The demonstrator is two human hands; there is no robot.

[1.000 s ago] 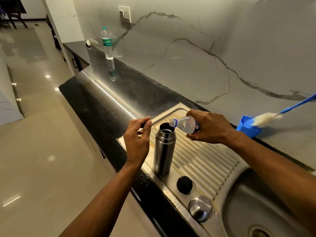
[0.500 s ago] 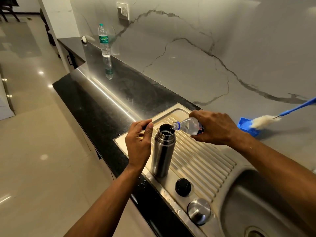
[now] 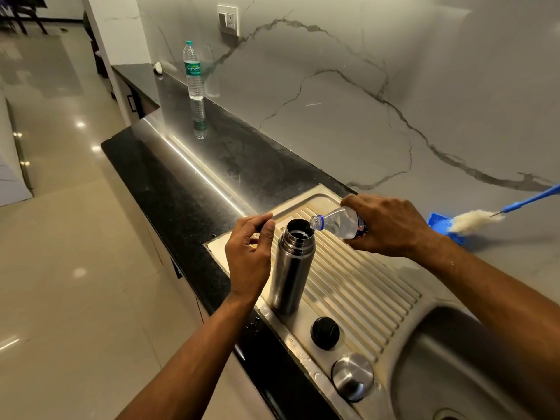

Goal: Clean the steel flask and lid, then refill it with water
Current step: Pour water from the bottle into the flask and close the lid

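The steel flask (image 3: 291,268) stands upright and uncapped on the ribbed drainboard (image 3: 369,286). My right hand (image 3: 388,225) grips a small clear water bottle (image 3: 339,222), tipped sideways with its open mouth at the flask's rim. My left hand (image 3: 250,256) hovers just left of the flask's neck, fingers curled, pinching a small dark cap between thumb and fingertips. The black stopper (image 3: 325,332) and the steel lid (image 3: 353,375) lie on the drainboard's front edge, nearer me than the flask.
The sink basin (image 3: 454,374) opens at the lower right. A blue-handled fluffy brush (image 3: 475,221) rests on a blue tray (image 3: 438,222) by the wall. A tall water bottle (image 3: 193,71) stands far back on the black counter (image 3: 188,183), whose front edge drops to the floor.
The right hand has brought the small bottle's mouth closer, over the flask's opening. The left hand and the flask have stayed in place.
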